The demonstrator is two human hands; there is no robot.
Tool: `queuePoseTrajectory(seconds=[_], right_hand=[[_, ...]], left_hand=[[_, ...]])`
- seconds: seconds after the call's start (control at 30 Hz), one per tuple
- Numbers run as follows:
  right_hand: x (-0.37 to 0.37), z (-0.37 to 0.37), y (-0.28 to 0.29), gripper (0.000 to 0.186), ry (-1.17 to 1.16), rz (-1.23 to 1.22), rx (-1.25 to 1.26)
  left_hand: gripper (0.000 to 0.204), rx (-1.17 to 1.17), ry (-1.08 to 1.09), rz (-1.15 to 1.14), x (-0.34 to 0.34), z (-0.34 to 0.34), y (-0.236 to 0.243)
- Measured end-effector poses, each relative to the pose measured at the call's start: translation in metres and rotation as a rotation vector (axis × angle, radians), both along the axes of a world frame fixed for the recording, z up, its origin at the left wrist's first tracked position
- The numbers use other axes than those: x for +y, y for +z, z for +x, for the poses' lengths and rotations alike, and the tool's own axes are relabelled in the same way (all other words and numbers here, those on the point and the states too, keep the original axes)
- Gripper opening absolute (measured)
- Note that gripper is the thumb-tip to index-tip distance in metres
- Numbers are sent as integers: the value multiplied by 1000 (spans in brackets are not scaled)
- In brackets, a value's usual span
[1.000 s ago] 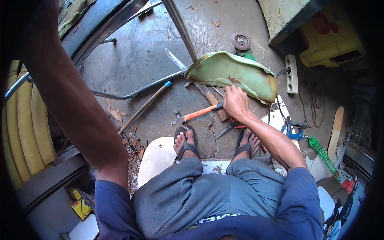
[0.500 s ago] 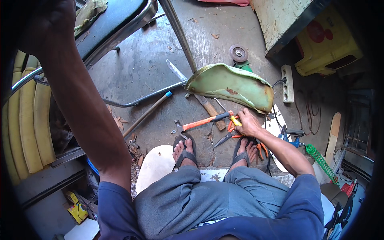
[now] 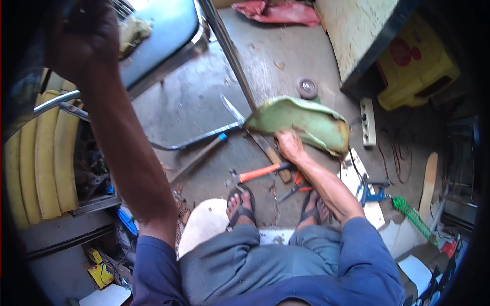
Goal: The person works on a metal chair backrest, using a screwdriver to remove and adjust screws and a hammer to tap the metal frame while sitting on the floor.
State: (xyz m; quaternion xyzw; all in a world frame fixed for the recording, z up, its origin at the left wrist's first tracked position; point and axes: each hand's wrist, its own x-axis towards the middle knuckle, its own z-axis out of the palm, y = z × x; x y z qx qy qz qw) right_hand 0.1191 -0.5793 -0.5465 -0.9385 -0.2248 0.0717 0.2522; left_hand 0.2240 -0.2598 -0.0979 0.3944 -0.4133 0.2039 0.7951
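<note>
My left hand (image 3: pixel 84 48) is raised at the upper left beside a metal-framed chair with a blue pad (image 3: pixel 163 35). It is dark there, and I cannot make out its fingers. My right hand (image 3: pixel 291 146) is low over the floor, fingers closed, at the lower edge of a curved pale-green shell (image 3: pixel 301 122). What it holds, if anything, is hidden. Just below lie an orange-handled hammer (image 3: pixel 258 172) and orange-handled pliers (image 3: pixel 296 189). A wooden handle (image 3: pixel 273 159) runs beneath the hammer. A knife-like blade (image 3: pixel 232 108) shows beyond the chair's lower bar.
An angle grinder (image 3: pixel 307 88) stands behind the shell. To the right are a white power strip (image 3: pixel 367 122), a blue air tool (image 3: pixel 375 195) with a green coiled hose (image 3: pixel 413 217) and a yellow stool (image 3: pixel 418 61). Yellow foam strips (image 3: pixel 46 153) line the left. A pale board (image 3: pixel 204 219) lies by my foot.
My right hand has moved up and left from beside the pliers to the green shell's edge. The yellow handle near it is out of sight. My left hand is slightly lower and further right.
</note>
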Motion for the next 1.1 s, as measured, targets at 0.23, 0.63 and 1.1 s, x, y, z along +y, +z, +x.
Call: queuePoseTrajectory(seconds=[0.23, 0.63, 1.1], right_hand=[[28, 21, 58, 14, -66, 400, -30], [143, 98, 453, 33, 233, 1834, 175], [176, 97, 475, 31, 40, 1759, -51]], left_hand=[[45, 42, 147, -297, -14, -11, 7], [42, 61, 166, -288, -28, -17, 7], [55, 43, 199, -252, -31, -23, 8]])
